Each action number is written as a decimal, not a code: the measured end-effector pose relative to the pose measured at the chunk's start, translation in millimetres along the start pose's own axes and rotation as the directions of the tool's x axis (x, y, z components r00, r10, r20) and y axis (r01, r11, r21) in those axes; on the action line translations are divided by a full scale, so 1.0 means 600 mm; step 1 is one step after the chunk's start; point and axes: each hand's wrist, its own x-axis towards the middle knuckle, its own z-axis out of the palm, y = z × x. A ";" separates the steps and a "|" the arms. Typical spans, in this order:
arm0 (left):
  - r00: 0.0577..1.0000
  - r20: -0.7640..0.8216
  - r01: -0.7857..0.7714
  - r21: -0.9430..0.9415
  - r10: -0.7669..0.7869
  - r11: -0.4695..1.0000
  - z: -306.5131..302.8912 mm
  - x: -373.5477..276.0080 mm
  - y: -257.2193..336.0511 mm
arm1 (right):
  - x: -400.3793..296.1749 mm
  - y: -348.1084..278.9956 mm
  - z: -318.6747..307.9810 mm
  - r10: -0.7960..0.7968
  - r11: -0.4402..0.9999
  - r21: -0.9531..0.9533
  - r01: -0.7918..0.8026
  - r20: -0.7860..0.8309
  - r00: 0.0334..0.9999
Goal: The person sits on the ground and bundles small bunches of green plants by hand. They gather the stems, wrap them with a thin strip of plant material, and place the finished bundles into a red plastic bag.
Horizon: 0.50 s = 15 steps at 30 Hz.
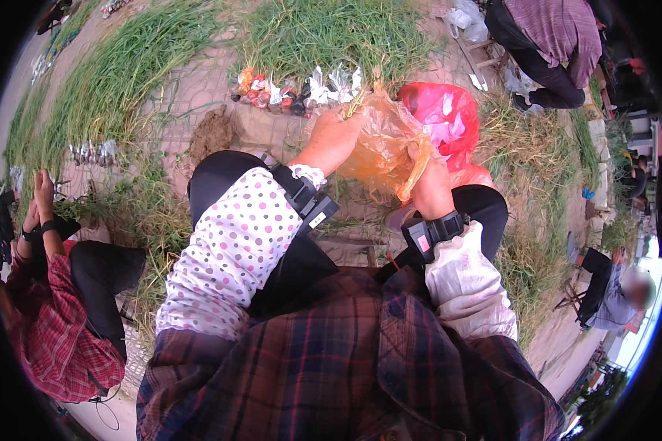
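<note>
Between my two hands a crumpled, translucent orange plastic bag (383, 138) is spread above the paving. My left hand (334, 135) is at the bag's left side, with some thin yellow-green stems at its fingers. Gathered plastic at the bag's right edge is gripped by my right hand (431, 179). Just behind that hand stands a red plastic bag (463, 118) with pink and white parts. Beyond my left hand, a row of small tied plastic bags (287, 99) with dark contents rests on the paving. What the orange bag holds cannot be told.
Long cut grass (331, 38) lies ahead and at left. A mound of soil (214, 132) is beside my left knee. More small bags (94, 151) stand at left near a person in a red plaid shirt (69, 342). Another person (562, 38) is at upper right by a wooden frame (471, 63).
</note>
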 end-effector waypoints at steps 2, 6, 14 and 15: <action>0.998 -0.055 -0.035 0.005 0.035 0.999 -0.005 -0.002 0.006 | -0.004 -0.019 0.003 0.022 0.991 0.132 -0.021 -0.007 1.000; 0.985 -0.166 -0.056 -0.040 0.049 0.998 -0.013 -0.003 0.021 | -0.008 -0.036 -0.015 -0.027 0.988 0.152 0.023 0.026 0.999; 0.965 -0.262 -0.012 -0.160 -0.031 0.987 -0.045 -0.029 0.076 | -0.017 -0.070 -0.063 -0.137 0.952 0.285 0.116 0.058 0.989; 0.966 -0.256 -0.007 -0.178 -0.039 0.984 -0.050 -0.035 0.080 | -0.019 -0.077 -0.062 -0.149 0.941 0.319 0.112 0.095 0.984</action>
